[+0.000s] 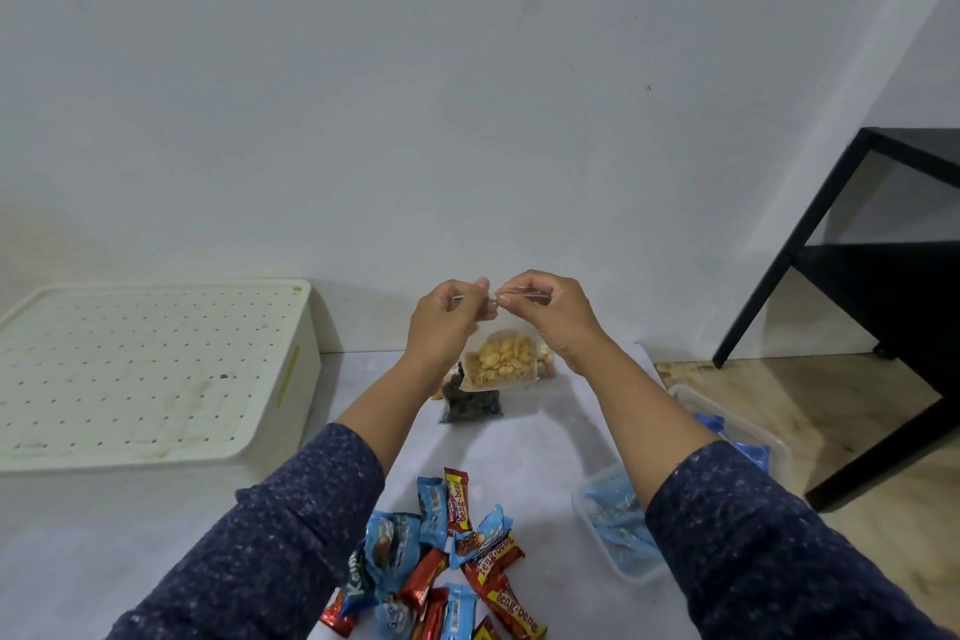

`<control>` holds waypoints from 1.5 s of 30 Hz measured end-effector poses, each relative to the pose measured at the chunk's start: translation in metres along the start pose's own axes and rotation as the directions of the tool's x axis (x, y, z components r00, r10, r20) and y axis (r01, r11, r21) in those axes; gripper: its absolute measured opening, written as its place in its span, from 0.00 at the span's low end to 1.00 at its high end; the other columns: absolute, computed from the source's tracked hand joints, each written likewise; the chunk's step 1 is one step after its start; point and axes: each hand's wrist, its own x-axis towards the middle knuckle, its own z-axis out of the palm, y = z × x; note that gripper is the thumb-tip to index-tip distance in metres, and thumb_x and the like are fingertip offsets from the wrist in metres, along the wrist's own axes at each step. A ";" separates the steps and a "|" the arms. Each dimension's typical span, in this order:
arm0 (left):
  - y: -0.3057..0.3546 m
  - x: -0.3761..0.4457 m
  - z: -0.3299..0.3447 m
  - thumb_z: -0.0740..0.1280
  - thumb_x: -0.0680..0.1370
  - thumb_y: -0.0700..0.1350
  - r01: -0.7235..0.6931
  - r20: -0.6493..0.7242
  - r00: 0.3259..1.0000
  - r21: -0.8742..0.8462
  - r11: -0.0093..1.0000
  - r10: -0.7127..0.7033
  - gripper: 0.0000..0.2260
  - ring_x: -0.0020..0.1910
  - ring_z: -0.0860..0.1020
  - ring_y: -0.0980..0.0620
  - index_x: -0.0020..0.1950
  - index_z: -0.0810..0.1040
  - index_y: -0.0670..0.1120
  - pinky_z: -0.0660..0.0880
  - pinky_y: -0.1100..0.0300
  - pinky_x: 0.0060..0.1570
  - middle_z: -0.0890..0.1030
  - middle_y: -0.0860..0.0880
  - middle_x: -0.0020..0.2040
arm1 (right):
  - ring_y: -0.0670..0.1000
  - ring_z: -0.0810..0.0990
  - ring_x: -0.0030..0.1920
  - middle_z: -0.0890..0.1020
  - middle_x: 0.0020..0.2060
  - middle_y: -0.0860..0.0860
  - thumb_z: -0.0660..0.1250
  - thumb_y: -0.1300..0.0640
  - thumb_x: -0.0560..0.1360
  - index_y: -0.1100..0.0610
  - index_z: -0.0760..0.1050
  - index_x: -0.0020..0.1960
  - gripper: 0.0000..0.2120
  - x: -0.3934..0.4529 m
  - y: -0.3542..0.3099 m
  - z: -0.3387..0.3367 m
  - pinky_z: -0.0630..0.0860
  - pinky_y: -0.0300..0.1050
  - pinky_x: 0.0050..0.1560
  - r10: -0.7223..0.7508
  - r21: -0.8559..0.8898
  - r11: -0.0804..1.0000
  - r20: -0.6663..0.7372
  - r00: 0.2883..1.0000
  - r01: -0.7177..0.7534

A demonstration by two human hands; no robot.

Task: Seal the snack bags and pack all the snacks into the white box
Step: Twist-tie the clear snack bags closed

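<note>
Centre of the frame: peanut bag [500, 360] held aloft, left hand [445, 322] and right hand [551, 314] both pinched on its top edge, likely pressing it sealed | white box [150, 369] at left, lid on | seal itself too small to judge | wrapped snacks [441, 561] cut off at the bottom edge.

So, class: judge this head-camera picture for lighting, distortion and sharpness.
Head view: light is soft and even, no harsh glare; wide-angle bending curves the white box and the sleeves; the clear bag of nuts is slightly soft, while the wrapped snacks show readable print.
</note>
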 end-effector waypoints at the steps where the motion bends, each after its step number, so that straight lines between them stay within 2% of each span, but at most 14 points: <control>1: 0.000 0.000 -0.001 0.65 0.78 0.48 0.008 0.007 1.000 -0.002 1.000 -0.008 0.07 0.45 0.82 0.55 0.43 0.76 0.47 0.76 0.58 0.51 0.83 0.50 0.42 | 0.36 0.80 0.39 0.83 0.38 0.45 0.71 0.63 0.72 0.51 0.79 0.39 0.08 0.000 0.000 0.001 0.76 0.32 0.49 -0.005 -0.001 1.000 -0.008 1.000 0.005; 7: -0.007 0.000 -0.011 0.66 0.78 0.43 -0.035 0.070 0.997 0.061 0.998 0.030 0.03 0.47 0.82 0.55 0.47 0.78 0.44 0.77 0.57 0.55 0.83 0.48 0.43 | 0.40 0.80 0.42 0.82 0.37 0.43 0.71 0.64 0.71 0.50 0.80 0.38 0.10 -0.002 -0.002 0.009 0.75 0.36 0.52 -0.026 -0.040 0.999 -0.052 0.998 0.024; 11: -0.010 0.002 -0.017 0.65 0.77 0.42 -0.078 0.036 0.997 0.111 0.991 0.075 0.04 0.45 0.83 0.56 0.49 0.78 0.44 0.77 0.57 0.55 0.84 0.50 0.42 | 0.39 0.80 0.41 0.82 0.38 0.44 0.68 0.67 0.73 0.51 0.78 0.37 0.12 -0.004 -0.004 0.014 0.75 0.38 0.52 -0.023 -0.056 0.998 -0.060 0.998 0.019; 15: -0.008 0.007 -0.021 0.66 0.77 0.43 -0.070 -0.043 0.996 0.062 0.996 0.073 0.03 0.44 0.82 0.54 0.47 0.78 0.45 0.77 0.56 0.54 0.84 0.49 0.42 | 0.48 0.80 0.48 0.81 0.47 0.49 0.66 0.69 0.73 0.43 0.77 0.46 0.19 -0.010 -0.005 0.017 0.77 0.41 0.54 -0.055 -0.075 0.996 -0.087 0.995 0.048; 17: -0.006 0.009 -0.023 0.65 0.78 0.42 -0.047 -0.088 0.995 -0.018 0.999 0.045 0.04 0.42 0.82 0.55 0.49 0.78 0.43 0.77 0.55 0.54 0.83 0.48 0.42 | 0.48 0.79 0.47 0.79 0.51 0.49 0.65 0.68 0.74 0.37 0.75 0.51 0.24 -0.015 -0.005 0.018 0.78 0.41 0.53 -0.063 -0.116 0.992 -0.091 0.994 0.052; 19: -0.006 0.010 -0.024 0.65 0.78 0.42 -0.035 -0.099 0.995 -0.050 0.998 0.030 0.03 0.42 0.81 0.55 0.50 0.77 0.44 0.78 0.54 0.55 0.82 0.47 0.42 | 0.47 0.78 0.46 0.77 0.53 0.48 0.64 0.68 0.74 0.37 0.75 0.53 0.24 -0.019 -0.005 0.019 0.77 0.39 0.52 -0.068 -0.195 0.979 -0.071 0.995 0.053; 22: -0.011 0.010 -0.024 0.66 0.77 0.44 -0.050 -0.016 0.999 0.003 0.999 0.050 0.06 0.44 0.83 0.54 0.53 0.73 0.51 0.77 0.53 0.56 0.82 0.47 0.43 | 0.46 0.78 0.46 0.79 0.52 0.52 0.64 0.70 0.73 0.49 0.81 0.51 0.18 -0.024 0.000 0.020 0.74 0.34 0.51 -0.038 -0.316 0.949 -0.072 0.997 0.014; 26: -0.023 0.007 -0.021 0.66 0.77 0.45 -0.154 0.185 0.974 0.101 0.983 0.133 0.12 0.48 0.81 0.54 0.56 0.67 0.57 0.77 0.57 0.53 0.79 0.49 0.53 | 0.49 0.78 0.48 0.82 0.51 0.55 0.66 0.71 0.72 0.55 0.83 0.49 0.14 -0.029 0.018 0.015 0.73 0.37 0.52 0.054 -0.334 0.937 -0.151 0.987 -0.102; 29: -0.037 0.006 -0.017 0.66 0.76 0.39 -0.294 0.335 0.921 0.264 0.919 0.199 0.12 0.51 0.78 0.57 0.53 0.70 0.54 0.73 0.73 0.46 0.75 0.54 0.54 | 0.48 0.78 0.46 0.82 0.48 0.51 0.66 0.71 0.72 0.56 0.83 0.51 0.14 -0.034 0.037 0.007 0.73 0.39 0.49 0.122 -0.305 0.936 -0.183 0.976 -0.174; 30: -0.044 0.008 -0.016 0.66 0.75 0.36 -0.313 0.375 0.909 0.320 0.894 0.184 0.12 0.51 0.78 0.55 0.50 0.72 0.54 0.72 0.73 0.45 0.75 0.52 0.55 | 0.47 0.78 0.45 0.82 0.47 0.50 0.66 0.71 0.72 0.56 0.83 0.50 0.14 -0.034 0.043 0.004 0.73 0.39 0.48 0.145 -0.301 0.933 -0.192 0.971 -0.198; 32: -0.060 0.014 -0.012 0.65 0.74 0.34 -0.328 0.415 0.899 0.428 0.842 0.140 0.13 0.50 0.80 0.52 0.45 0.75 0.54 0.74 0.67 0.47 0.75 0.48 0.57 | 0.46 0.77 0.43 0.81 0.45 0.49 0.66 0.71 0.72 0.56 0.83 0.50 0.14 -0.033 0.055 -0.003 0.73 0.40 0.47 0.184 -0.305 0.922 -0.198 0.963 -0.239; 37: -0.088 0.033 0.005 0.64 0.73 0.32 -0.243 0.348 0.936 0.520 0.819 0.057 0.15 0.46 0.81 0.50 0.47 0.78 0.53 0.75 0.64 0.46 0.76 0.48 0.56 | 0.46 0.77 0.45 0.80 0.45 0.47 0.65 0.70 0.73 0.57 0.83 0.51 0.13 -0.020 0.088 -0.020 0.72 0.33 0.44 0.263 -0.303 0.903 -0.174 0.949 -0.306; 41: -0.109 0.051 0.023 0.63 0.74 0.32 -0.154 0.260 0.966 0.584 0.797 -0.004 0.15 0.47 0.79 0.53 0.50 0.80 0.50 0.69 0.78 0.38 0.78 0.48 0.56 | 0.47 0.76 0.46 0.81 0.46 0.49 0.64 0.68 0.73 0.55 0.83 0.50 0.13 0.003 0.117 -0.034 0.71 0.36 0.44 0.324 -0.337 0.873 -0.138 0.936 -0.352; 45: -0.124 0.074 0.039 0.63 0.76 0.34 -0.096 0.182 0.983 0.645 0.758 -0.031 0.13 0.47 0.75 0.58 0.55 0.80 0.48 0.65 0.84 0.36 0.77 0.51 0.58 | 0.45 0.77 0.47 0.85 0.48 0.53 0.65 0.68 0.71 0.58 0.83 0.50 0.13 0.030 0.143 -0.042 0.71 0.37 0.50 0.275 -0.420 0.864 -0.069 0.959 -0.278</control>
